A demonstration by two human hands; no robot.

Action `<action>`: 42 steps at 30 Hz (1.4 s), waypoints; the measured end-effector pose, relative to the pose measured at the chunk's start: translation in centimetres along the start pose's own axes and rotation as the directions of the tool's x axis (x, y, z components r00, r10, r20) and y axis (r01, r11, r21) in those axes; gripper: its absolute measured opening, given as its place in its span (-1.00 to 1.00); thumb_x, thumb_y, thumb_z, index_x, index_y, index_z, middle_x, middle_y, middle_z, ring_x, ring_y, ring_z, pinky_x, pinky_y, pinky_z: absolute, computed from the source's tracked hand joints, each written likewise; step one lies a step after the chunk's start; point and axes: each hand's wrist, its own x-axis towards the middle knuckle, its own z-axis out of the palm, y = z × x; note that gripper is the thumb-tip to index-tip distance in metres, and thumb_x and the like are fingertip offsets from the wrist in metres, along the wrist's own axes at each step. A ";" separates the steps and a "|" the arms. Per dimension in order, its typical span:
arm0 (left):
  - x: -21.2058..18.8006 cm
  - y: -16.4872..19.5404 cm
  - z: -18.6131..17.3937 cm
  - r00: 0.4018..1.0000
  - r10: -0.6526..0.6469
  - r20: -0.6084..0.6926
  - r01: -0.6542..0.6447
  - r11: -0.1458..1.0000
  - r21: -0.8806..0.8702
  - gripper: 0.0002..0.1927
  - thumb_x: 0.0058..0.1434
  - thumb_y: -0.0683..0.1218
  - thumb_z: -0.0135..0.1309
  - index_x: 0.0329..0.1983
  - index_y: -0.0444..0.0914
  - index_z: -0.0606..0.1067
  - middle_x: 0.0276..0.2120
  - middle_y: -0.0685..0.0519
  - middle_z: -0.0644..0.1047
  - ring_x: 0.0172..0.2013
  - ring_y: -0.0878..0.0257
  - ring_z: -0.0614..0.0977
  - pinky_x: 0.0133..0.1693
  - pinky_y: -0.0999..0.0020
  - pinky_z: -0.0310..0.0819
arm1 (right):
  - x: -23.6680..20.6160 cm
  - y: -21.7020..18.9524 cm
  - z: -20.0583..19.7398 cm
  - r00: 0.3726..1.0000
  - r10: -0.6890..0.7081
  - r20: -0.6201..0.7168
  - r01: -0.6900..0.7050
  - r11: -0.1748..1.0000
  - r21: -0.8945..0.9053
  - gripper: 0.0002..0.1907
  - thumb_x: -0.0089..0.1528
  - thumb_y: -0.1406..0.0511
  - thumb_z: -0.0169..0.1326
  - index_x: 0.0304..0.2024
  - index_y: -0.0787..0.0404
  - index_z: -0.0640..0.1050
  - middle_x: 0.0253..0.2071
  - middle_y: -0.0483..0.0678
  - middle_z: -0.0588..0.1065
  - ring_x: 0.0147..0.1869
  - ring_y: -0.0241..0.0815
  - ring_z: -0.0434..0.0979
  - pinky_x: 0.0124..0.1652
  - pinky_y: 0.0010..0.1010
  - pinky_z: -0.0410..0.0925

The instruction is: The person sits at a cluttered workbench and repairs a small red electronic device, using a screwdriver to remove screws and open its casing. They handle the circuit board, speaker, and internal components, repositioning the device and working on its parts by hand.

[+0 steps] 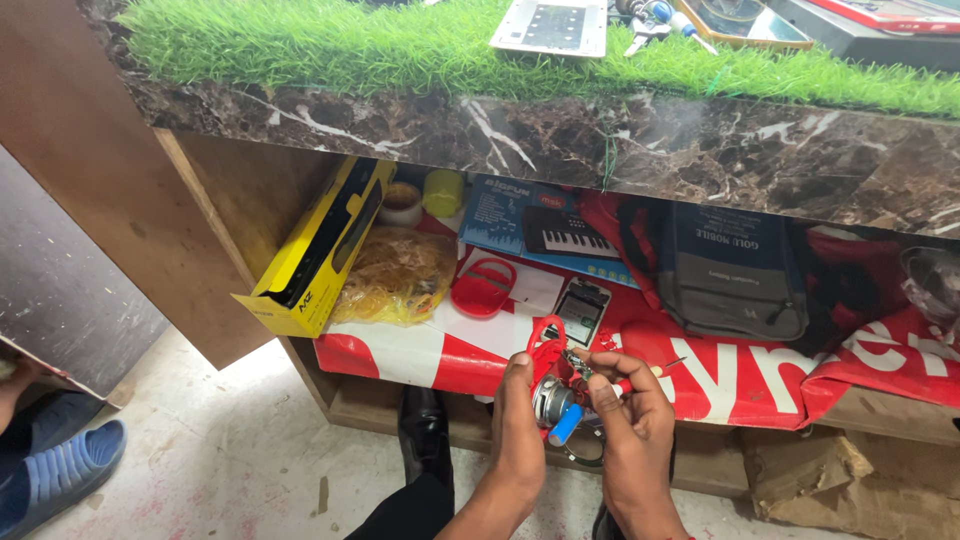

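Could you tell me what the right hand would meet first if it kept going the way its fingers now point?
Probably the small motor held between both hands: the right hand points left toward it and the left hand. Depth is hard to judge.

Shelf crowded, perhaps impassable; bare floor open at left.

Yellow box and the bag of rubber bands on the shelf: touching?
Touching. The head view shows the yellow box leaning against the bag, their edges meeting with no gap.
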 end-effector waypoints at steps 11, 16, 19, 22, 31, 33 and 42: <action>-0.2 0.5 0.2 1.000 -0.005 -0.023 0.006 0.999 0.042 -0.40 0.34 0.24 -0.31 0.14 -0.24 0.46 -0.05 0.05 0.52 -0.06 0.30 0.50 0.03 0.37 0.34 | 0.0 -0.1 0.2 0.999 -0.037 0.026 0.036 0.999 0.032 -0.71 0.28 0.41 0.10 0.05 0.37 0.48 0.08 0.09 0.58 0.06 -0.29 0.53 0.06 -0.44 0.39; -0.1 0.4 0.2 0.999 0.037 -0.010 -0.037 0.998 0.041 -0.41 0.36 0.22 -0.31 0.11 -0.28 0.48 -0.07 0.04 0.53 -0.08 0.30 0.50 0.02 0.38 0.35 | -0.1 -0.3 0.3 0.999 -0.033 0.027 0.032 0.999 0.032 -0.70 0.28 0.41 0.10 0.05 0.37 0.48 0.08 0.09 0.58 0.05 -0.30 0.52 0.04 -0.45 0.39; -0.1 0.3 0.2 0.999 0.032 0.017 -0.032 0.999 0.008 -0.41 0.37 0.22 -0.31 0.09 -0.30 0.47 -0.10 0.03 0.53 -0.11 0.31 0.50 0.00 0.37 0.36 | -0.1 -0.4 0.4 0.999 -0.037 0.025 0.037 0.999 0.036 -0.70 0.27 0.41 0.10 0.05 0.37 0.48 0.08 0.09 0.58 0.05 -0.30 0.53 0.03 -0.45 0.40; -0.1 0.3 0.2 1.000 0.019 0.010 -0.019 1.000 0.009 -0.42 0.36 0.23 -0.31 0.09 -0.27 0.48 -0.11 0.05 0.53 -0.12 0.31 0.50 -0.02 0.36 0.37 | -0.2 -0.4 0.4 0.999 -0.032 0.023 0.031 0.999 0.031 -0.71 0.28 0.40 0.10 0.05 0.37 0.48 0.08 0.09 0.58 0.03 -0.30 0.52 0.02 -0.45 0.40; -0.2 0.4 0.2 1.000 -0.016 -0.023 0.017 0.999 0.046 -0.39 0.33 0.26 -0.30 0.14 -0.24 0.45 -0.03 0.04 0.52 -0.05 0.31 0.51 0.04 0.37 0.35 | -0.1 -0.1 0.3 1.000 -0.018 0.008 0.018 1.000 0.013 -0.69 0.27 0.40 0.13 0.05 0.36 0.49 0.05 0.06 0.58 -0.03 -0.34 0.51 -0.04 -0.48 0.40; -0.2 0.3 0.1 1.000 -0.013 -0.019 0.014 0.999 0.053 -0.38 0.34 0.26 -0.30 0.14 -0.27 0.46 -0.04 0.02 0.51 -0.06 0.28 0.50 0.03 0.34 0.35 | -0.2 0.0 0.3 1.000 -0.018 0.008 0.018 1.000 0.009 -0.69 0.27 0.40 0.13 0.05 0.36 0.48 0.05 0.06 0.58 -0.05 -0.35 0.49 -0.05 -0.50 0.39; 0.3 -0.3 -0.1 0.997 -0.061 -0.038 0.063 0.997 0.035 -0.33 0.32 0.30 -0.27 0.21 -0.25 0.43 0.06 0.02 0.52 0.04 0.28 0.51 0.12 0.35 0.32 | -0.1 -0.1 0.3 1.000 0.014 -0.020 -0.015 0.999 -0.042 -0.70 0.25 0.40 0.14 0.03 0.34 0.51 0.00 0.00 0.56 -0.07 -0.37 0.48 -0.06 -0.51 0.39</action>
